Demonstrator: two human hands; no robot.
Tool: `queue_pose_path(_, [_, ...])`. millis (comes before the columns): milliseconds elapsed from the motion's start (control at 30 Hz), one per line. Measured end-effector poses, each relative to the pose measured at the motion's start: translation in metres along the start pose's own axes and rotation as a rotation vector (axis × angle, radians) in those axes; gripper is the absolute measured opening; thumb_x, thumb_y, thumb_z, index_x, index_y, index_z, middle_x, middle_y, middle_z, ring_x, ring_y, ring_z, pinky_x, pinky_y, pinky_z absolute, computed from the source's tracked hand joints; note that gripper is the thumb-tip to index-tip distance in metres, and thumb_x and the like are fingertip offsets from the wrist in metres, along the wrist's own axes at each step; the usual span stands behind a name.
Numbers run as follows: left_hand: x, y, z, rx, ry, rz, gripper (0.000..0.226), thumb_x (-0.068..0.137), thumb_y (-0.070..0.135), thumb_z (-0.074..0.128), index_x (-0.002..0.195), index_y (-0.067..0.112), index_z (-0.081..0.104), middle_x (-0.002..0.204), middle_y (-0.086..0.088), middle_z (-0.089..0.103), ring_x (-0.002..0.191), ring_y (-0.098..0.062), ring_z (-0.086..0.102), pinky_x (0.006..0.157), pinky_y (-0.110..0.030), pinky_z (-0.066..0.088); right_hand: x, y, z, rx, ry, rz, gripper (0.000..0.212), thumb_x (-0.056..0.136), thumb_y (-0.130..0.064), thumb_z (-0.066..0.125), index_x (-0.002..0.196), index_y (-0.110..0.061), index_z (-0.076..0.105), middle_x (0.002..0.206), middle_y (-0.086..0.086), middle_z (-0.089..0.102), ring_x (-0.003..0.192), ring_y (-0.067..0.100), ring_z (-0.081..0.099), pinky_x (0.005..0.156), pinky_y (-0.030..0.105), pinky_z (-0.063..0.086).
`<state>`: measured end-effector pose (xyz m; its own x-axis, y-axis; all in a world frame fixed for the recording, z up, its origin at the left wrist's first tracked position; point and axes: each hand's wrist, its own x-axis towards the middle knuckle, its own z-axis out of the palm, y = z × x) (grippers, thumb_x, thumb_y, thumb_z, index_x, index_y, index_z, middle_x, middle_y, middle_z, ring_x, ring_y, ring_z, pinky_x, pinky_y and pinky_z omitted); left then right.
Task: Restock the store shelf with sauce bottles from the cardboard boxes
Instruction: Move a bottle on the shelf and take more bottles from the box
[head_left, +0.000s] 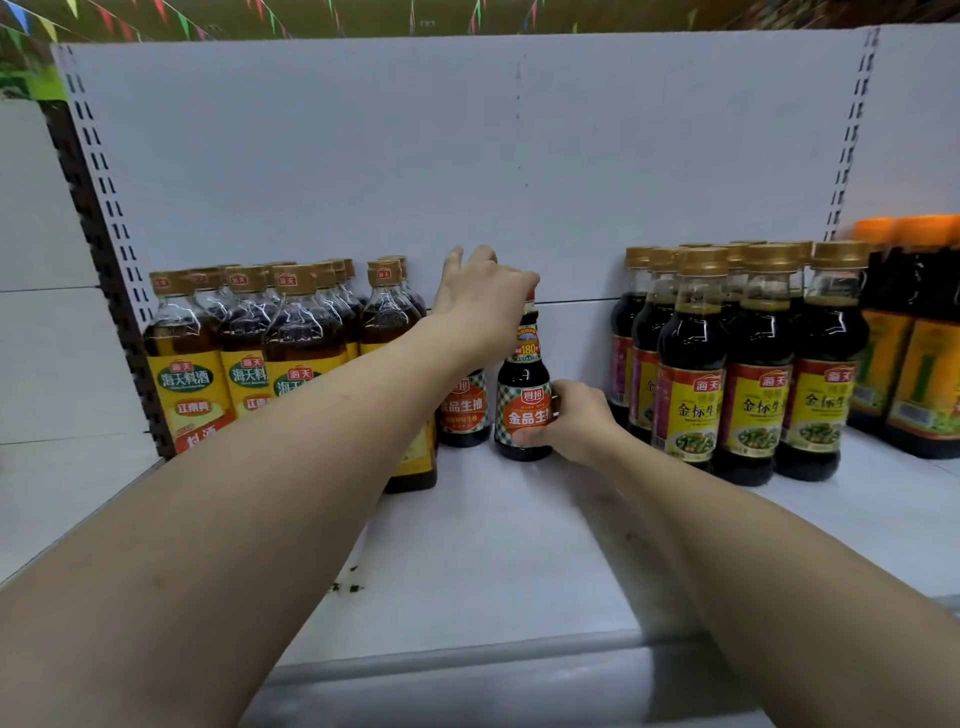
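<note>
Centre frame: small dark sauce bottle with orange checked label (523, 395) upright on white metal shelf (483, 545). Left hand (485, 296) covers its red cap, outer fingers pointing at white back panel (363, 156); grip on cap hidden. Right hand (576, 421) wraps bottle's lower label. Matching second bottle (464, 410) just left, partly behind forearm. Left: amber gold-capped bottles, yellow labels (249, 338). Right: dark gold-capped soy bottles (753, 364); far right, orange-capped dark bottles (914, 338).

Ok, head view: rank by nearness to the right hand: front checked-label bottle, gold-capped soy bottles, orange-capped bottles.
1. Front checked-label bottle, gripped by the right hand.
2. Gold-capped soy bottles, just right.
3. Orange-capped bottles, far right.
</note>
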<state>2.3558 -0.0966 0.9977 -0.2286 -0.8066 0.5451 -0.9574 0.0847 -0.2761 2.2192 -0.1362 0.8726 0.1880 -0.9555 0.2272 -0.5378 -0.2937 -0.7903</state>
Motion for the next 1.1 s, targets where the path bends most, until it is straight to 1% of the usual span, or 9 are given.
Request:
queue_pose_path(100, [0.008, 0.000, 0.003, 0.030, -0.035, -0.002, 0.049, 0.088, 0.011, 0.067, 0.134, 0.023, 0.056, 0.132, 0.001, 0.064, 0.136, -0.029, 0.039, 0.124, -0.056, 0.014, 0.009, 0.001, 0.003, 0.011, 0.013, 0.000, 0.054, 0.069, -0.022, 0.097, 0.112, -0.018, 0.064, 0.103, -0.004, 0.065, 0.095, 0.015, 0.063, 0.082, 0.026, 0.047])
queue_pose_path(200, [0.013, 0.000, 0.003, 0.050, -0.062, -0.006, 0.051, 0.088, 0.011, 0.068, 0.136, 0.022, 0.055, 0.135, -0.001, 0.064, 0.138, -0.029, 0.038, 0.125, -0.058, 0.012, 0.016, 0.002, 0.005, 0.012, 0.015, -0.007, 0.053, 0.070, -0.022, 0.096, 0.107, -0.021, 0.059, 0.103, -0.005, 0.063, 0.093, 0.015, 0.060, 0.079, 0.027, 0.047])
queue_pose_path(267, [0.017, 0.000, 0.004, 0.059, -0.077, -0.005, 0.053, 0.087, 0.010, 0.069, 0.137, 0.021, 0.054, 0.134, -0.002, 0.063, 0.138, -0.030, 0.038, 0.126, -0.058, 0.011, 0.020, 0.004, 0.005, 0.004, 0.011, -0.013, 0.053, 0.071, -0.022, 0.095, 0.109, -0.020, 0.059, 0.103, -0.004, 0.062, 0.093, 0.015, 0.060, 0.079, 0.027, 0.047])
queue_pose_path(367, [0.021, 0.000, 0.006, 0.062, -0.083, -0.001, 0.052, 0.086, 0.010, 0.069, 0.136, 0.019, 0.054, 0.133, -0.005, 0.064, 0.138, -0.030, 0.039, 0.127, -0.055, 0.010, 0.025, 0.006, 0.006, -0.006, 0.007, -0.019, 0.059, 0.072, -0.023, 0.095, 0.120, -0.015, 0.062, 0.105, -0.003, 0.063, 0.093, 0.015, 0.060, 0.078, 0.027, 0.048])
queue_pose_path(467, [0.024, 0.001, 0.009, 0.070, -0.093, -0.003, 0.054, 0.085, 0.010, 0.071, 0.136, 0.018, 0.053, 0.132, -0.008, 0.063, 0.139, -0.030, 0.039, 0.128, -0.053, 0.010, 0.029, 0.009, 0.007, -0.006, 0.010, -0.027, 0.062, 0.073, -0.023, 0.094, 0.124, -0.014, 0.062, 0.112, 0.001, 0.065, 0.094, 0.015, 0.059, 0.080, 0.027, 0.048])
queue_pose_path(633, [0.032, -0.002, 0.015, 0.123, -0.137, 0.008, 0.075, 0.075, 0.020, 0.087, 0.140, 0.019, 0.050, 0.135, -0.005, 0.062, 0.138, -0.029, 0.040, 0.128, -0.053, 0.011, 0.035, 0.010, 0.008, -0.019, 0.006, -0.035, 0.061, 0.074, -0.025, 0.093, 0.125, -0.013, 0.061, 0.120, 0.005, 0.068, 0.095, 0.017, 0.059, 0.083, 0.029, 0.051])
queue_pose_path(833, [0.035, -0.002, 0.019, 0.121, -0.132, 0.000, 0.073, 0.076, 0.017, 0.085, 0.140, 0.018, 0.049, 0.136, -0.005, 0.061, 0.139, -0.030, 0.040, 0.128, -0.054, 0.010, 0.040, 0.012, 0.011, -0.008, 0.020, -0.034, 0.057, 0.074, -0.027, 0.094, 0.119, -0.015, 0.061, 0.109, 0.001, 0.065, 0.093, 0.017, 0.060, 0.076, 0.028, 0.049])
queue_pose_path(1000, [0.035, -0.002, 0.022, 0.147, -0.133, 0.012, 0.070, 0.082, 0.013, 0.074, 0.145, 0.017, 0.044, 0.144, -0.005, 0.057, 0.143, -0.028, 0.040, 0.129, -0.050, 0.007, 0.046, 0.014, 0.013, -0.024, 0.023, -0.029, 0.058, 0.070, -0.030, 0.096, 0.116, -0.018, 0.064, 0.114, 0.003, 0.070, 0.096, 0.020, 0.064, 0.085, 0.033, 0.055])
queue_pose_path(1100, [0.033, 0.000, 0.024, 0.141, -0.143, 0.012, 0.075, 0.086, 0.020, 0.074, 0.152, 0.017, 0.037, 0.157, -0.006, 0.046, 0.152, -0.028, 0.028, 0.129, -0.050, 0.005, 0.044, 0.013, 0.013, -0.040, 0.022, -0.023, 0.056, 0.072, -0.032, 0.094, 0.116, -0.018, 0.063, 0.115, 0.004, 0.070, 0.098, 0.021, 0.064, 0.089, 0.035, 0.055])
